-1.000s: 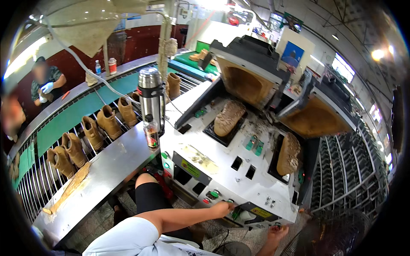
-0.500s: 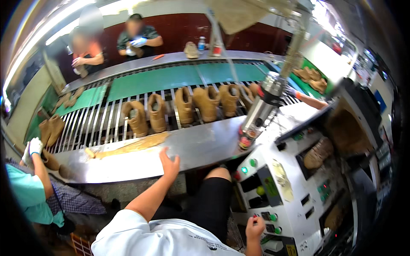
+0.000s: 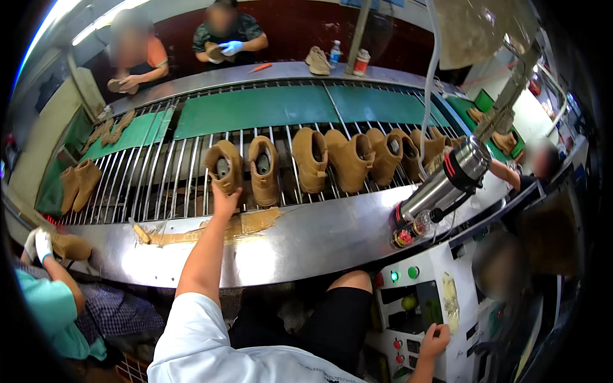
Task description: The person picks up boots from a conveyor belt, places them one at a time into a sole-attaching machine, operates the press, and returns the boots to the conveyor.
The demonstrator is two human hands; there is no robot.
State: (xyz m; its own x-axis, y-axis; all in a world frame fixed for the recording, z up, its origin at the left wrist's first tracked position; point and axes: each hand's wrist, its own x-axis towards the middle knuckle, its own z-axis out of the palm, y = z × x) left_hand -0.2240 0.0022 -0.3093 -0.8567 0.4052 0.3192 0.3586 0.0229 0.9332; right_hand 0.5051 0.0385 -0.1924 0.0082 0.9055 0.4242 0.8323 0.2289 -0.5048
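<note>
My left hand reaches over the metal ledge and grips a tan ankle boot by its lower back, thumb on the right side. That boot stands at the left end of a row on the roller conveyor, its opening facing up. Just right of it is another tan boot, with a darker lining showing inside. By the white machine's control panel, my right hand is closed with curled fingers, and nothing shows in it.
A steel flask and a small jar stand on the ledge's right. A yellow-handled tool lies by brown tape. Gloved hands of a co-worker are at the left. Two people work across the conveyor; another is far right.
My left hand has moved forward and left from above the ledge and taken hold of the leftmost boot in the row. My right hand has shifted slightly beside the panel.
</note>
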